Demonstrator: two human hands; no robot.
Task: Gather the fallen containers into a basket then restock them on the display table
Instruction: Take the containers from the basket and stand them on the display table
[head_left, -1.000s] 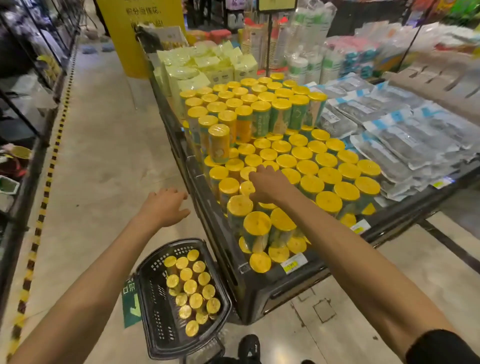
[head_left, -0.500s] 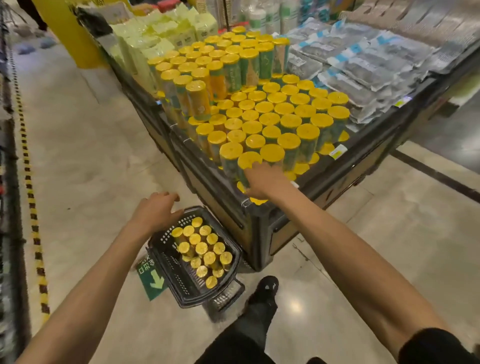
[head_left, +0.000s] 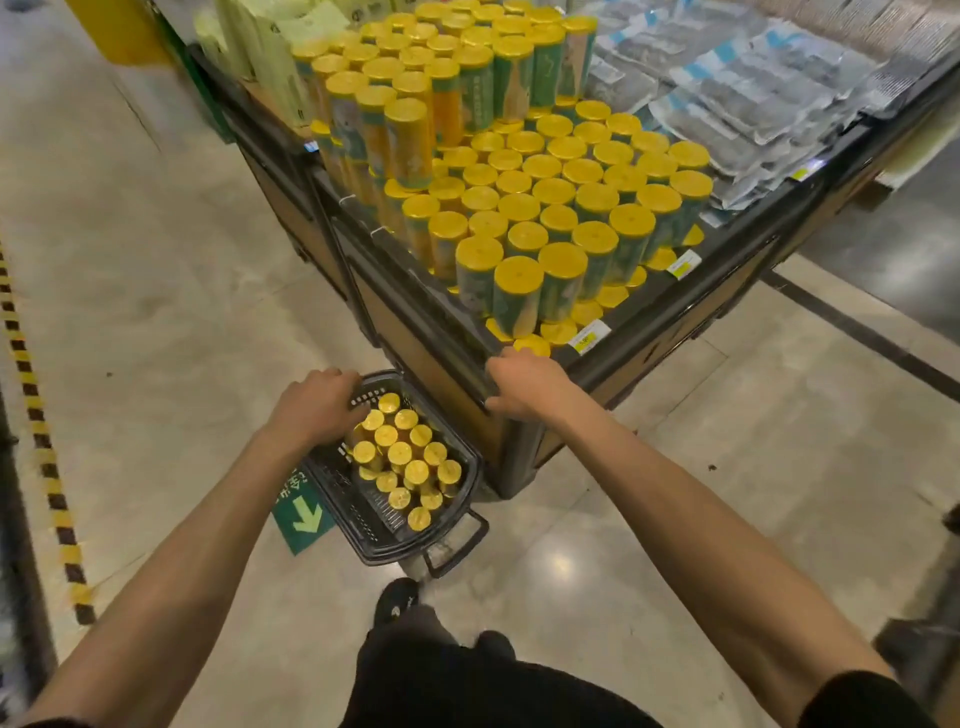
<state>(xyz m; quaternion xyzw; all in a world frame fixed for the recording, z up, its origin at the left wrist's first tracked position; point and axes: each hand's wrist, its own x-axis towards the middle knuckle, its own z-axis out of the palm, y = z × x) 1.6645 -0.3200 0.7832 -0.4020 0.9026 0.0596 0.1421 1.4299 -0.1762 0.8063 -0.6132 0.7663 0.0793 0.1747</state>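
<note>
A black basket (head_left: 470, 475) sits on the floor right by the corner of the display table (head_left: 670, 317). About eighteen containers (head_left: 400, 453) with yellow lids stand upright inside it, packed close. Many more of the same containers fill the table (head_left: 553, 192), too many to count well, at least sixty. Some stand in a taller stack at the back (head_left: 410, 135). Their sides are green or orange, but the print on them is too blurry to read.

The left hand (head_left: 317, 405) is over the far left rim of the basket, fingers curled down onto it, next to the lids. It holds no container. The right hand (head_left: 524, 382) rests on the dark corner edge of the table, fingers bent over the edge, with nothing in it.

Two small white and yellow price tags (head_left: 587, 338) are clipped on the table's front edge; their writing is too small to read. A green floor sticker (head_left: 304, 519) with a pale arrow pointing down peeks out from under the basket. Grey and blue packets (head_left: 753, 98) lie on the right part of the table, and pale green packs (head_left: 260, 47) stand at the far left. One black shoe (head_left: 396, 600) is just behind the basket. A yellow and black striped line (head_left: 36, 421) runs along the floor on the left.
</note>
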